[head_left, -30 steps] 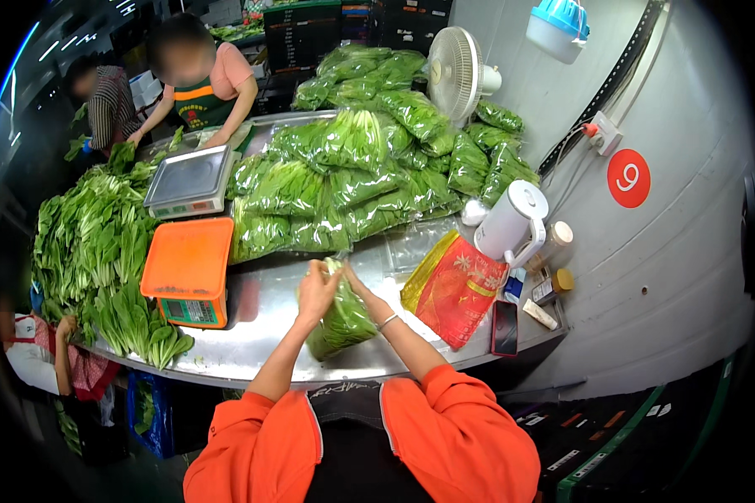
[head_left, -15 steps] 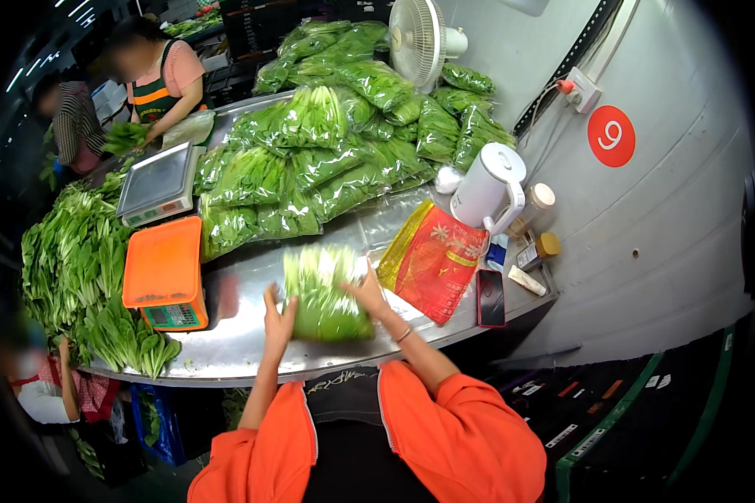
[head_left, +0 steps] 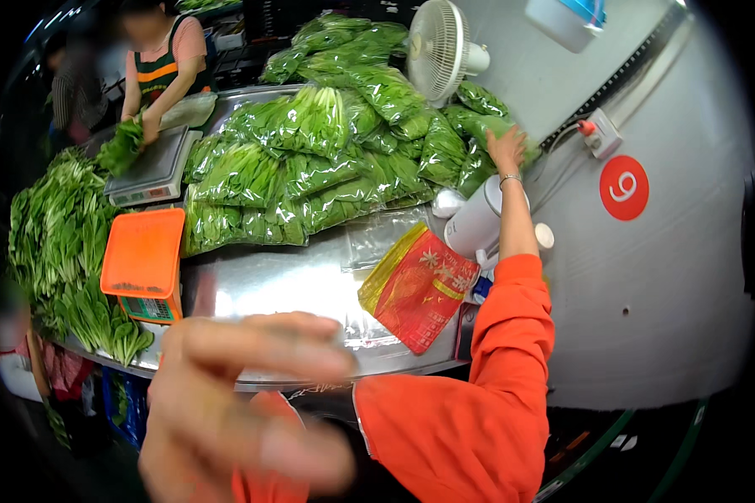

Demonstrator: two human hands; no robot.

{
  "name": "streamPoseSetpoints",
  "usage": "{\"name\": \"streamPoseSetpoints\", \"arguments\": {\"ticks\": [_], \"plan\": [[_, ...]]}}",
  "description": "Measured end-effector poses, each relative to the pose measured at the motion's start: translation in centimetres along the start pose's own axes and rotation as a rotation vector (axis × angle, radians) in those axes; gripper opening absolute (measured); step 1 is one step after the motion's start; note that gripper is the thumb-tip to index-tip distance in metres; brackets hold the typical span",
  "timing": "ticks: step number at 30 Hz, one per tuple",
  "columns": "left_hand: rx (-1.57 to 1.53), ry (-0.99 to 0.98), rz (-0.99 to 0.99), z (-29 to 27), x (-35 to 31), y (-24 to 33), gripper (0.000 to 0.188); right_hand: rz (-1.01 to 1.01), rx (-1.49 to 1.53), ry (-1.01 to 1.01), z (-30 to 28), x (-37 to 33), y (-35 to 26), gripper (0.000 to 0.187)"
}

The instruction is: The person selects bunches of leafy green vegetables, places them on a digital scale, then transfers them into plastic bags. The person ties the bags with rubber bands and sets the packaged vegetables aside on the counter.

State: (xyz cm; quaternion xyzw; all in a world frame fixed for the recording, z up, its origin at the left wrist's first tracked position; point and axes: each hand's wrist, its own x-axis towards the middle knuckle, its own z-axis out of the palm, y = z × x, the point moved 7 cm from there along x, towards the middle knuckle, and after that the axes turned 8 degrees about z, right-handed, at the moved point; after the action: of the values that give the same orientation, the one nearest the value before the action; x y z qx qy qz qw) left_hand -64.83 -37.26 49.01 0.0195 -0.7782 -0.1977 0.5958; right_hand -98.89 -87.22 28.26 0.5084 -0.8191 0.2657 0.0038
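My right hand (head_left: 507, 152) reaches to the far right end of the pile, gripping a clear bag of leafy greens (head_left: 483, 126); the hand hides part of it. Close to the camera and smeared by motion, my left hand (head_left: 243, 402) is raised with its fingers apart and nothing visible in it. Several more bagged greens (head_left: 310, 172) lie heaped across the back of the metal table (head_left: 264, 285). Beneath my right forearm stands a white kettle (head_left: 470, 226), partly covered by the sleeve.
An orange scale (head_left: 143, 256) and a grey scale (head_left: 147, 172) stand left, beside loose greens (head_left: 59, 243). A red-and-yellow bag (head_left: 424, 289) lies near flat clear plastic bags (head_left: 377, 239). A fan (head_left: 436, 50) stands behind the pile. A co-worker (head_left: 168, 63) handles greens at far left.
The bag of greens, earlier between both hands over the table's front, is now at the pile's right end with my right hand. My left hand has let go and risen toward the camera.
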Motion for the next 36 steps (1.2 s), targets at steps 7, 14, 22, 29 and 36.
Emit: {"name": "streamPoseSetpoints", "arguments": {"ticks": [7,14,22,29,36], "plan": [[-0.079,-0.219,0.014,3.3,1.5,-3.5,0.08,-0.01,-0.153,-0.167,4.0,2.9,2.3,0.078],[0.031,-0.247,-0.037,4.5,-0.7,-1.4,0.076,-0.968,0.328,-0.281,3.4,-28.7,-0.5,0.034],[0.15,-0.23,-0.076,5.8,-3.3,2.1,0.073,-0.96,-0.013,-0.574,13.3,-35.9,3.6,0.019],[0.31,-0.143,-0.147,4.7,-7.4,7.1,0.069,-0.927,0.236,-0.398,3.6,-38.2,-1.7,0.013],[0.472,-0.097,-0.186,0.7,-12.5,15.0,0.066,-1.263,0.262,-0.802,8.1,-57.7,-7.8,0.03]]}}
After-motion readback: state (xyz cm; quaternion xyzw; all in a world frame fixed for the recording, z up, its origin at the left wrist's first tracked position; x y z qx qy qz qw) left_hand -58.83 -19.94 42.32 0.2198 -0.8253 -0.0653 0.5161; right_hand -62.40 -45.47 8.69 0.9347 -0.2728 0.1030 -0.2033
